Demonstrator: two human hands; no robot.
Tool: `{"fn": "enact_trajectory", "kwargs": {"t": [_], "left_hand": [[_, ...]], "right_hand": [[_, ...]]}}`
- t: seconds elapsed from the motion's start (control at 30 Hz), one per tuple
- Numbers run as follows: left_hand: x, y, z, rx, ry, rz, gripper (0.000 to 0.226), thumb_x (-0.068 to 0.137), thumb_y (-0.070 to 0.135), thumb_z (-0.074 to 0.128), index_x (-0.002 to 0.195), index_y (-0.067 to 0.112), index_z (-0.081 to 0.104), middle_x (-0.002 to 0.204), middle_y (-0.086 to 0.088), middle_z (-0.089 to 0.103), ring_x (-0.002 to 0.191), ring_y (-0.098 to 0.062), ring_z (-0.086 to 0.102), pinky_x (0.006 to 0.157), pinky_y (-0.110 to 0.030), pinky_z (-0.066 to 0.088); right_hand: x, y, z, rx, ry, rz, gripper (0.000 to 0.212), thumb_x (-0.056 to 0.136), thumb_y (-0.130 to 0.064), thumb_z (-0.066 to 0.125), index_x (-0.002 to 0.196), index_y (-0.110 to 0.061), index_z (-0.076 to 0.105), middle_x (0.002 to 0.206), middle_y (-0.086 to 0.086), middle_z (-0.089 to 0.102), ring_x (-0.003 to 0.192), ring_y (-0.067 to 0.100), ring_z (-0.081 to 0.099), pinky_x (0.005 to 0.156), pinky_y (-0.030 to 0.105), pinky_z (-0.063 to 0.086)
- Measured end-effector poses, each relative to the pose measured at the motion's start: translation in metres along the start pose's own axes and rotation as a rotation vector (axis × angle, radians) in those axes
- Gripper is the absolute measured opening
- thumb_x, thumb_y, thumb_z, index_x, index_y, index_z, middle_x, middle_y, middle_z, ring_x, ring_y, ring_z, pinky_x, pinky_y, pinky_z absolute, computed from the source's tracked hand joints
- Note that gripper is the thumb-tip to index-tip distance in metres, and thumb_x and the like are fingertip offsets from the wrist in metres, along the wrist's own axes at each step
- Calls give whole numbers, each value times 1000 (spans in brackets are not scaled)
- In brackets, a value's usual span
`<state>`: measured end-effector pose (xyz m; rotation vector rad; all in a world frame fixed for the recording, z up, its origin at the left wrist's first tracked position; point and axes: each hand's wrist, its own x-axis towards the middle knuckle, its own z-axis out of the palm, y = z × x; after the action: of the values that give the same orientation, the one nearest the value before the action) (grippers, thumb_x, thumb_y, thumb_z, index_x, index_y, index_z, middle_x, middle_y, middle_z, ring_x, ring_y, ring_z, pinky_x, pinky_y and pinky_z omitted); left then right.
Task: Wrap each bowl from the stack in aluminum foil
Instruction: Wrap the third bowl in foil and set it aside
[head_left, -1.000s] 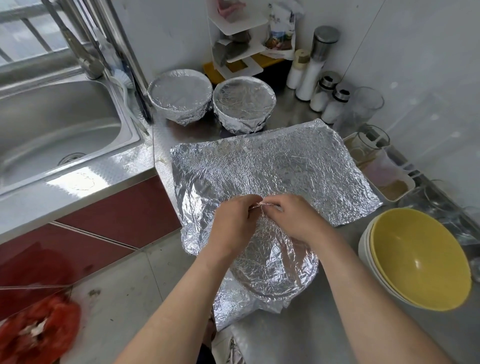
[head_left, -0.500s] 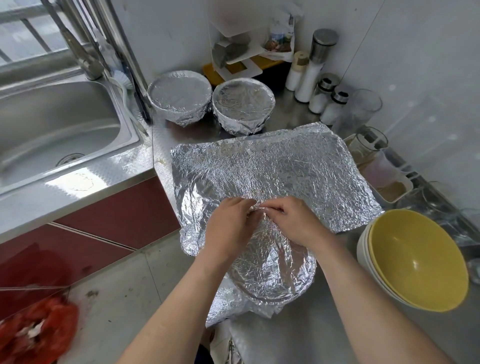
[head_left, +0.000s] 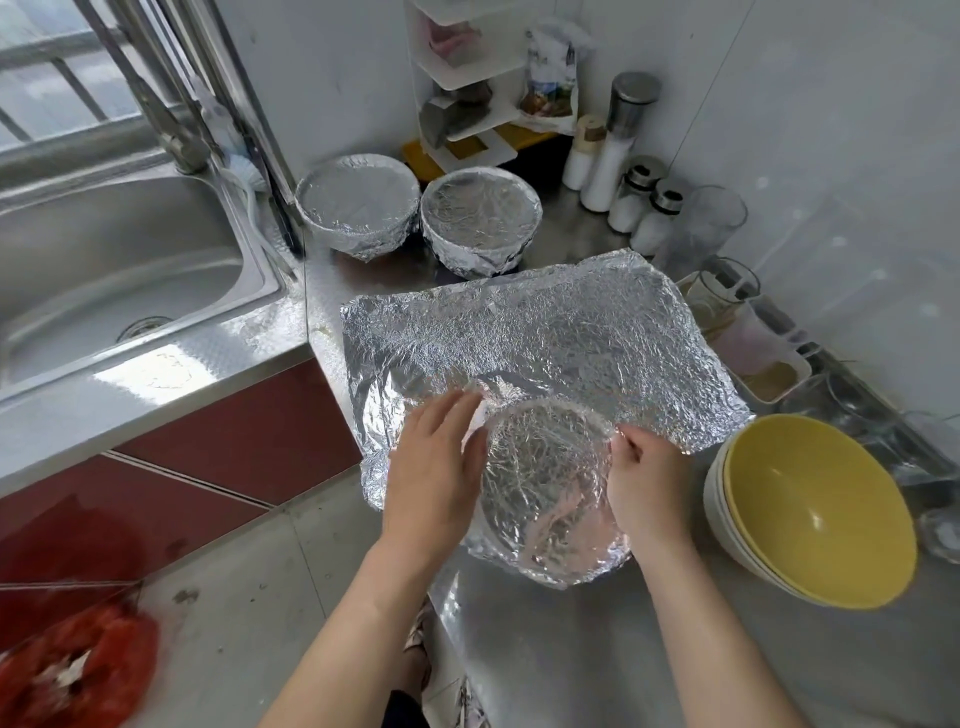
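Foil (head_left: 545, 338) drapes the bowl (head_left: 545, 483) between both hands: left hand (head_left: 436, 467) flat, pressing; right hand (head_left: 644, 483) pinching at the rim. Best to smooth downward, evenly.

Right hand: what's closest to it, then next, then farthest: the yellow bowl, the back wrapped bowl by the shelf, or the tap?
1. Yellow bowl, just right of the right hand.
2. Wrapped bowl, at the back by the shelf.
3. Tap, far left at the back.
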<state>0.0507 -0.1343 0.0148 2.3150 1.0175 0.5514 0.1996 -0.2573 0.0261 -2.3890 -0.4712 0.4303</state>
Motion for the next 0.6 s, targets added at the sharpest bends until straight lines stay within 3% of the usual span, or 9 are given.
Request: {"fn": "enact_trajectory", "kwargs": {"t": [0.17, 0.27, 0.37, 0.43, 0.5, 0.6], "left_hand": [[-7, -4, 9, -4, -157, -64, 39, 100, 17, 52, 138, 11, 54, 140, -5, 55, 128, -25, 49, 104, -32, 36], [-3, 0, 11, 7, -153, -61, 39, 100, 17, 51, 138, 11, 54, 138, -5, 57, 126, -24, 51, 101, -34, 39], [6, 6, 16, 28, -139, -1, 36, 100, 18, 51, 135, 11, 57, 134, -5, 60, 122, -25, 55, 100, -35, 42], [10, 9, 20, 23, -152, 14, 35, 102, 21, 49, 135, 14, 58, 136, -3, 59, 124, -22, 55, 105, -33, 40], [13, 9, 23, 1, -146, -2, 34, 102, 21, 49, 135, 16, 58, 136, 0, 59, 124, -20, 56, 107, -31, 39], [13, 7, 23, -18, -123, -18, 32, 101, 17, 52, 132, 17, 60, 133, 1, 61, 122, -18, 58, 108, -30, 39]], "right_hand": [[-15, 5, 14, 9, 11, 68, 27, 101, -16, 44, 115, -7, 65, 103, 11, 69, 79, 21, 53, 66, 29, 35], [-12, 7, 15, 143, -45, 101, 29, 99, -21, 47, 125, -12, 58, 120, 6, 63, 103, 20, 57, 78, 25, 37], [-3, 6, 12, 260, -181, 146, 35, 100, -30, 49, 130, -12, 53, 126, 6, 58, 119, 27, 54, 96, 38, 45], [1, 1, 10, 330, -262, 146, 31, 102, -30, 46, 117, -7, 60, 119, 18, 62, 117, 36, 53, 100, 44, 43], [3, -2, 10, 354, -296, 125, 30, 103, -28, 45, 111, -7, 65, 117, 23, 62, 114, 40, 54, 99, 42, 44], [5, 0, 12, 388, -281, 76, 36, 99, -35, 49, 105, -4, 68, 100, 15, 70, 91, 35, 63, 87, 44, 51]]}}
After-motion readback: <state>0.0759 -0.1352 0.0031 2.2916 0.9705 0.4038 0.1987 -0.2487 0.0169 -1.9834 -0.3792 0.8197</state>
